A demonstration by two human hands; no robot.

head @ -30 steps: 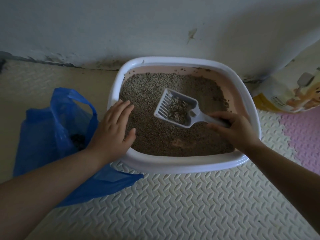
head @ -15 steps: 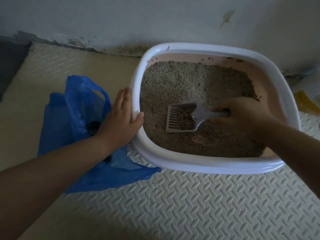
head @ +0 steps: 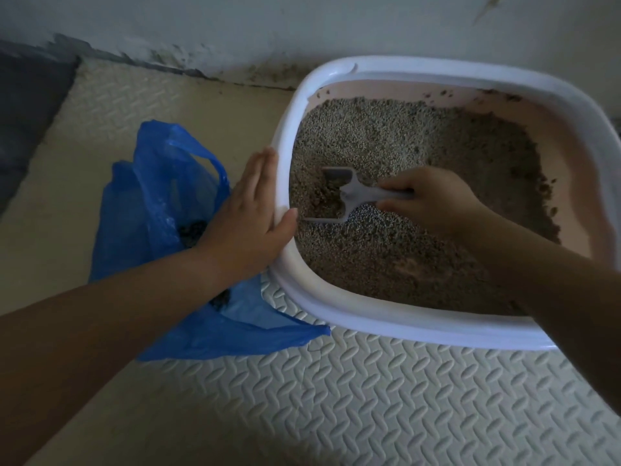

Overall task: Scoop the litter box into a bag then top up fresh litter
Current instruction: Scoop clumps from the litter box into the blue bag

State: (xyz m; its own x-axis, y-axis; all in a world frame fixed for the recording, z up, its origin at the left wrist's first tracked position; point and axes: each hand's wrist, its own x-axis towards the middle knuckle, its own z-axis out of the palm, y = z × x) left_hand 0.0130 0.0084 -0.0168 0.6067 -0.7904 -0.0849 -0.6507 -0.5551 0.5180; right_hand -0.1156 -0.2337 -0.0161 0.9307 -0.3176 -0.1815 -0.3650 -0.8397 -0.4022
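The scoop (head: 339, 196) sits tipped on edge in the litter (head: 386, 146) near the left wall of the litter box (head: 336, 317), its head dug partly into the grains with some clumped litter inside it. This looks like step 1 of 2, the scooping, with a load being gathered. The right hand (head: 433, 196) is closed around the scoop's handle, fingers wrapped over it. Next, I judge, the scoop must be lifted level, shaken so loose grains fall through, then carried left over the rim. The left hand (head: 250, 216) is open and holds nothing; its palm lies flat against the outside of the box, thumb hooked over the rim, steadying it. Just beyond and under that hand lies the blue bag (head: 161, 196), mouth open, dark clumps already inside. Everything rests on a ribbed foam mat (head: 403, 398).
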